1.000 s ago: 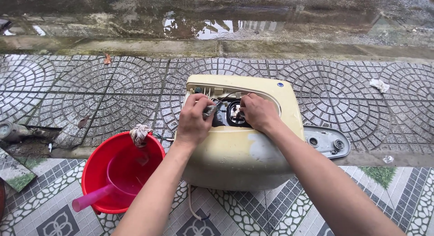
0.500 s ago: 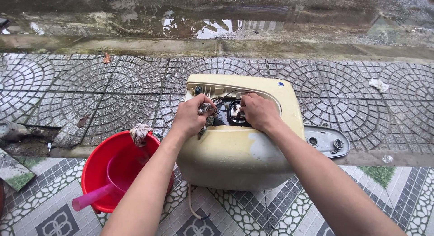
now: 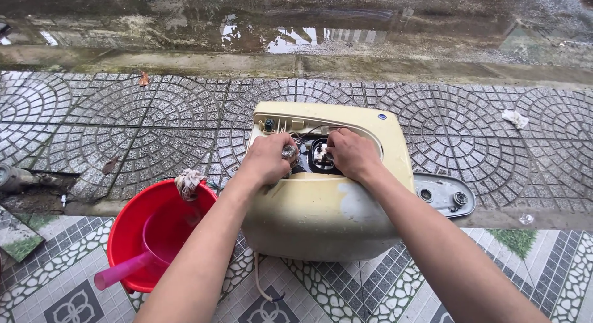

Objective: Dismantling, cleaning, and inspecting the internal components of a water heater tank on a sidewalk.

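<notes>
Cream-yellow appliance housing [image 3: 327, 218] lies open on the paving; my left hand [image 3: 269, 157] has shifted inward, now pinching a small metal fitting [image 3: 288, 152], while my right hand [image 3: 349, 153] still grips the wiring [image 3: 321, 155].

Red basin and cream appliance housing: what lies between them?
In the head view the left forearm crosses above the gap between red basin and cream housing; below it, patterned floor tile only.

Left forearm: bare from elbow to wrist, no sleeve showed, no watch or band
Left hand [image 3: 267, 158]: bare, ungloved, no ring seen on the visible knuckles
Right forearm: bare along its whole visible length, unsleeved, wrist unadorned
Right hand [image 3: 349, 153]: bare, ungloved, back of the hand toward the camera, no jewellery visible
</notes>
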